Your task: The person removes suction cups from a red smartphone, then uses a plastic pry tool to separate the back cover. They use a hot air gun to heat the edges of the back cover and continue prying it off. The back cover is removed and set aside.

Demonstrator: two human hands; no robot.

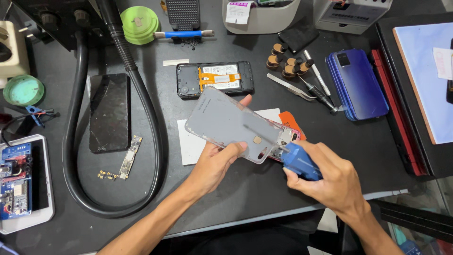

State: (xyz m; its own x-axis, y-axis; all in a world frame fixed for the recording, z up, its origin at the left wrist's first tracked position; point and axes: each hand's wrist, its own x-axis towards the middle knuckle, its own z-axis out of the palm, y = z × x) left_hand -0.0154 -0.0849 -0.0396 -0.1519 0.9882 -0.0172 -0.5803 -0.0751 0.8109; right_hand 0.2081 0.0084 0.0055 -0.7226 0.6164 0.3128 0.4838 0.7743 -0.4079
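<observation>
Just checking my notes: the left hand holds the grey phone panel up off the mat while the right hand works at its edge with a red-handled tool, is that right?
Not quite. In the head view the left hand holds the grey phone panel above the mat, but the tool in the right hand has a blue handle, not red.

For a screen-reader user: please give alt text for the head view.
Left hand holds a grey opened phone tilted above a dark workbench; right hand presses a blue-handled tool to its lower end.
</observation>
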